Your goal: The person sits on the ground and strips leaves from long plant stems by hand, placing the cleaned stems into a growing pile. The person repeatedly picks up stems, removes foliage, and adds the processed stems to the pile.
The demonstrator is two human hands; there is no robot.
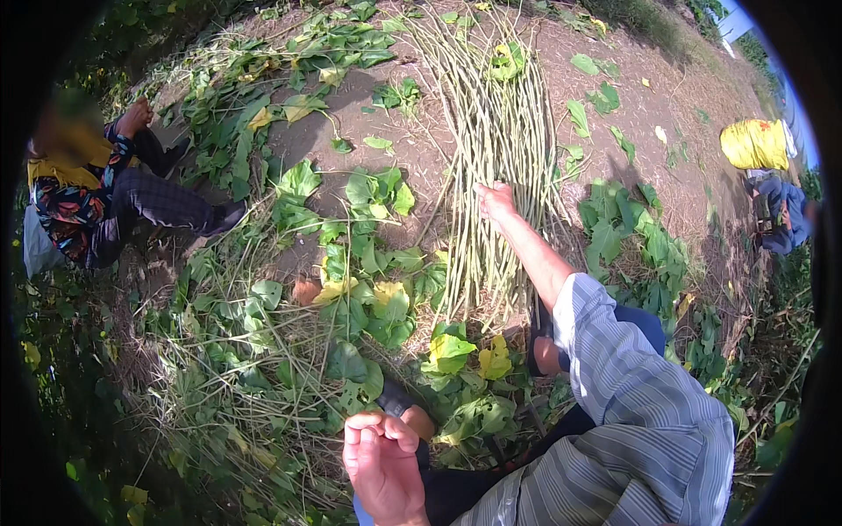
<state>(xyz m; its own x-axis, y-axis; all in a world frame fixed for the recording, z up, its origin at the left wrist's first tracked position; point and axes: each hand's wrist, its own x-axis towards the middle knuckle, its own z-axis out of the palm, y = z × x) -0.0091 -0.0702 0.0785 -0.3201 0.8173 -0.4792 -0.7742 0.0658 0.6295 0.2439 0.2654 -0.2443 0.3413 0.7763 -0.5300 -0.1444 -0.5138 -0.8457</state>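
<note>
A long pile of pale green stripped plant stems (493, 138) lies on the soil in front of me, the stems running roughly parallel. Over the middle of the pile, my right hand (496, 202) is closed on some of the stems; its grip is partly hidden by the back of the hand. My left hand (385, 463) is raised low in the view, palm showing and fingers loosely curled, with nothing seen in it. Lobed green leaves (391, 315), some yellowing, lie between my feet and the pile. One yellow-green leaf (506, 61) rests on the stems' far part.
A seated person (85, 204) is at the left, beside heaped leafy stems (243, 118). Cut stems and leaves (243, 375) cover the ground at lower left. At far right another person (786, 214) is near a yellow sack (754, 144). Leaves (641, 223) lie right of the pile.
</note>
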